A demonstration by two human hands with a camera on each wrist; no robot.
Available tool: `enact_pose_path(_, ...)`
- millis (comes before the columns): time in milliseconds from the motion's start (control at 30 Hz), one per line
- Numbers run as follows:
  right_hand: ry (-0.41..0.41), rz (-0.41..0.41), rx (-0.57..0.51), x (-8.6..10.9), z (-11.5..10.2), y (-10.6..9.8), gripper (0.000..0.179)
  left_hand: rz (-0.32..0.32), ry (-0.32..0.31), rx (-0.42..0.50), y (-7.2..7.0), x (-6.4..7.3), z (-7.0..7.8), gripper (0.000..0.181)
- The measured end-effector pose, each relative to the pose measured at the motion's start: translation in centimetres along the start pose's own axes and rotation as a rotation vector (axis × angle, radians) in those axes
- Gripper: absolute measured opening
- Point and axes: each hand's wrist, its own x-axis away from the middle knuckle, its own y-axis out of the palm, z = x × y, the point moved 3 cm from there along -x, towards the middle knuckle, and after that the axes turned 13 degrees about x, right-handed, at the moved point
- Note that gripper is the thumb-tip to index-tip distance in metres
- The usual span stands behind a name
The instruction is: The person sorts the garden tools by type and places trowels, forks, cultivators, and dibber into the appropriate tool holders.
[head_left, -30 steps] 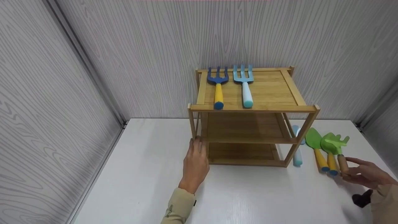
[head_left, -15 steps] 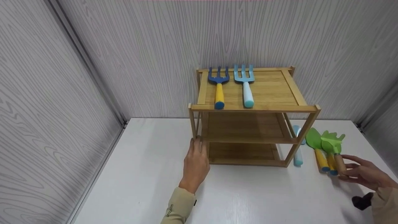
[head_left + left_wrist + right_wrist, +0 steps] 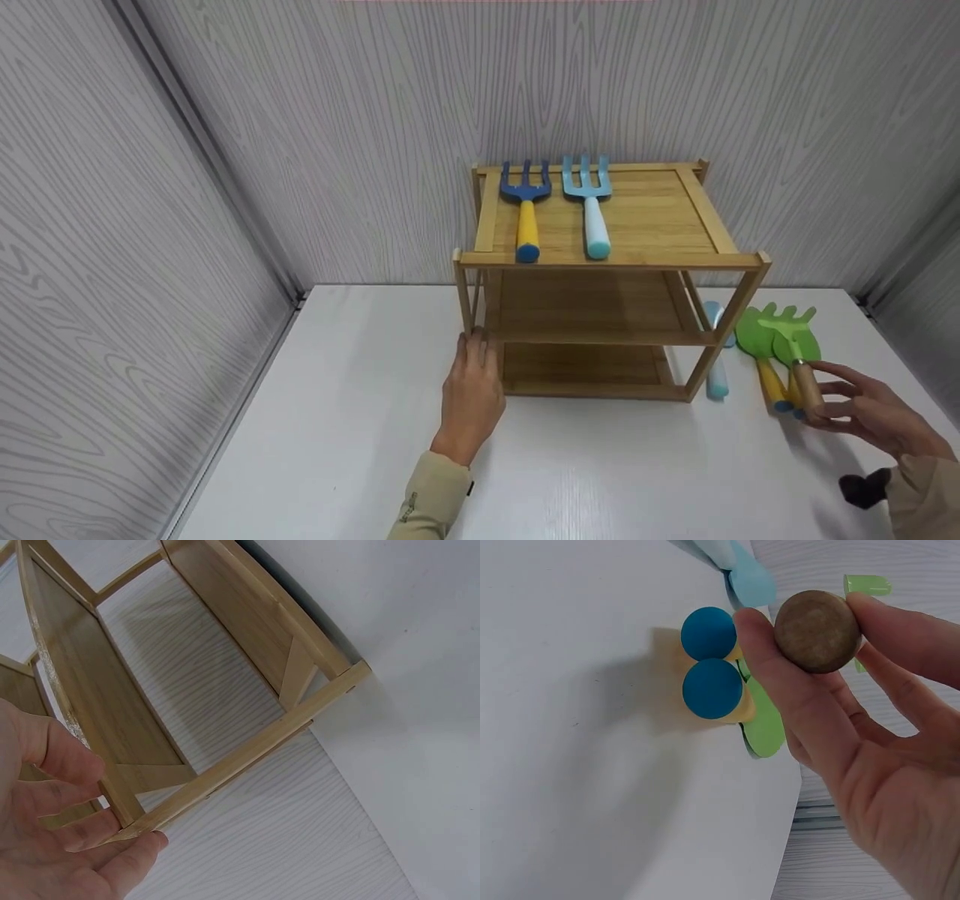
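My right hand point(image 3: 874, 412) pinches the wooden handle of a green hand rake point(image 3: 808, 386) between thumb and fingers. Its tines point away, overlapping two green trowels point(image 3: 774, 386) with yellow handles in the head view. Seen end-on in the right wrist view, the handle's round butt point(image 3: 817, 631) is above the trowels' blue handle ends point(image 3: 712, 688). My left hand point(image 3: 472, 397) grips the front left of a three-tier bamboo shelf point(image 3: 652, 225), fingers and thumb around its frame in the left wrist view. On the top tier lie a blue rake point(image 3: 528, 217) with yellow handle and a light blue rake point(image 3: 595, 217).
A light blue tool point(image 3: 718, 379) lies at the shelf's right side, partly hidden by the post. The white table point(image 3: 360, 420) meets wood-grain panels point(image 3: 375, 150) at the back and sides. A dark object point(image 3: 865, 487) shows by the right sleeve.
The green hand rake has moved left with my right hand, from beside the trowels to over them. My left hand and the shelf stay in place.
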Motion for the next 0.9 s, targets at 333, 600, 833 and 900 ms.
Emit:
enact_pose_path(333,-0.055,0.063,0.124,0.4,-0.7,0.6,0.076,0.0,-0.005,0.016,0.0,0.1,-0.1,0.045)
enact_pose_path(600,-0.081,0.095,0.168,1.0,-1.7,1.7,0.073,0.001,0.001,0.004,0.0,0.1,0.0,0.041)
enact_pose_path(833,-0.104,0.107,0.177,1.6,-1.8,2.3,0.074,0.01,0.022,-0.029,0.0,0.1,0.1,0.039)
enact_pose_path(900,-0.109,0.111,0.189,1.8,-1.8,2.4,0.074,0.01,0.027,-0.033,0.0,0.1,0.0,0.039)
